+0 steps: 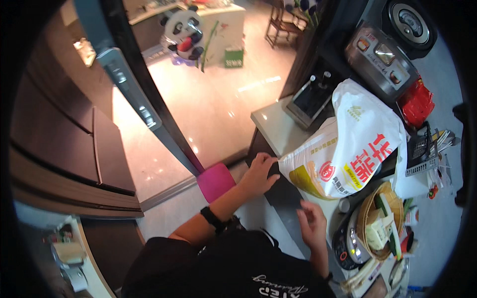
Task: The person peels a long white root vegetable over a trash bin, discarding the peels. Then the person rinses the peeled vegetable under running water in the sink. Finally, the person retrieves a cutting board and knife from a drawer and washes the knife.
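A large white plastic sack (323, 144) with red and yellow print lies on the counter to my right front. My left hand (258, 175) is at the sack's near left corner; the fingertips reach that corner and the thumb stands apart below. Whether the fingertips press on the plastic is too small to tell. Closer to me, my right hand (312, 224) hovers by the counter's front edge with nothing in it, its fingers loosely bent and apart. Beside it are a round cooker (350, 243) and a wicker basket (366, 223) holding a pale vegetable and green ones.
Behind the sack stand a steel appliance box (380, 59), a black round-topped device (410, 25), a red package (416, 103) and a dark rack (422, 149). A pink stool (216, 183) is on the floor by the sliding door frame (149, 114). A panda balloon (183, 37) floats beyond.
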The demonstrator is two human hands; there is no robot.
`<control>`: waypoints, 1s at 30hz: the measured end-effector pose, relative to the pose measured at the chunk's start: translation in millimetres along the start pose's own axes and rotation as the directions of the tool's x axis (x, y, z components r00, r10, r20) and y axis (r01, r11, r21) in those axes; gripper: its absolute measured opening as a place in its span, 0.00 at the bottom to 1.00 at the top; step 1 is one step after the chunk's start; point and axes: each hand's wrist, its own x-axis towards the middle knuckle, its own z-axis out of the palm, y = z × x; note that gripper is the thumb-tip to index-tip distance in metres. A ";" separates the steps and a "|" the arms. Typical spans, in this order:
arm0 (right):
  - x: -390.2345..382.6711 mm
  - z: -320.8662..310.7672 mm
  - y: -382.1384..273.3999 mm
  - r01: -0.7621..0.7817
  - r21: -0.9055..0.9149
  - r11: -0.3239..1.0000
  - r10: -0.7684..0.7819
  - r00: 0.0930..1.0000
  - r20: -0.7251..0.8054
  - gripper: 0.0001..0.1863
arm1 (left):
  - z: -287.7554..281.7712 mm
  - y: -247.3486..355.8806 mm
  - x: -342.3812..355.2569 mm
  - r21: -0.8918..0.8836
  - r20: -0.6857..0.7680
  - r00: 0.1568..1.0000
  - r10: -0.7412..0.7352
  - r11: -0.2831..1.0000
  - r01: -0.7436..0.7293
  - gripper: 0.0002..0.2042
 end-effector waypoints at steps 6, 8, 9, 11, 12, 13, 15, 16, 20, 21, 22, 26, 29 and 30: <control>153.1 47.6 -32.1 -0.097 0.291 0.952 0.104 0.995 -0.007 0.21 | -38.2 -30.3 47.0 -0.090 0.110 0.992 -0.054 0.994 0.064 0.24; 205.6 51.1 -36.3 -0.061 0.320 0.945 0.104 0.987 -0.120 0.21 | -42.3 -38.4 53.3 -0.118 0.155 0.986 -0.052 0.990 0.071 0.25; 226.1 51.2 -36.7 -0.060 0.322 0.945 0.110 0.984 -0.139 0.20 | -43.4 -43.2 53.8 -0.136 0.184 0.981 -0.055 0.987 0.081 0.25; 248.8 59.3 -33.0 -0.053 0.344 0.937 0.114 0.981 -0.159 0.17 | -45.8 -54.5 51.0 -0.130 0.195 0.978 -0.069 0.987 0.095 0.25; 251.7 64.8 -30.0 -0.024 0.352 0.936 0.094 0.978 -0.184 0.15 | -43.8 -59.5 51.8 -0.136 0.227 0.973 -0.040 0.988 0.072 0.25; 249.1 71.1 -25.8 0.016 0.406 0.914 0.026 0.995 -0.098 0.11 | -43.0 -64.5 49.1 -0.117 0.227 0.973 -0.028 0.992 0.056 0.25; 221.9 89.0 -17.4 -0.025 0.054 0.998 0.031 0.993 -0.110 0.13 | -40.2 -73.8 44.0 -0.114 0.306 0.951 -0.033 0.991 0.071 0.25; 204.5 99.0 -16.0 -0.003 0.000 1.000 0.003 0.998 -0.064 0.15 | -44.5 -79.5 37.6 -0.103 0.372 0.925 -0.077 0.987 0.124 0.25; 127.2 92.6 -9.4 -0.143 0.071 0.987 0.141 0.990 0.032 0.12 | -39.8 -84.9 34.1 -0.122 0.554 0.831 -0.050 0.983 0.140 0.22; 106.2 87.3 -7.2 -0.163 -0.024 0.986 0.163 0.987 -0.004 0.13 | -35.2 -82.9 33.4 -0.072 0.595 0.800 -0.076 0.987 0.147 0.21; 87.0 79.7 -3.9 -0.213 -0.030 0.977 0.212 0.977 -0.020 0.13 | -30.4 -79.0 31.7 -0.022 0.642 0.766 -0.045 0.997 0.077 0.21; 3.9 50.6 10.8 -0.371 -0.018 0.928 0.366 0.922 -0.126 0.16 | -6.0 -51.6 23.5 -0.026 0.783 0.621 0.043 0.999 -0.037 0.21; -57.0 32.0 19.3 -0.475 -0.006 0.880 0.459 0.853 -0.247 0.18 | 22.9 -20.7 11.9 -0.105 0.866 0.483 0.134 0.991 -0.086 0.21; -78.0 26.4 20.7 -0.500 -0.007 0.866 0.477 0.831 -0.285 0.18 | 33.5 -9.3 5.5 -0.122 0.882 0.446 0.152 0.988 -0.097 0.21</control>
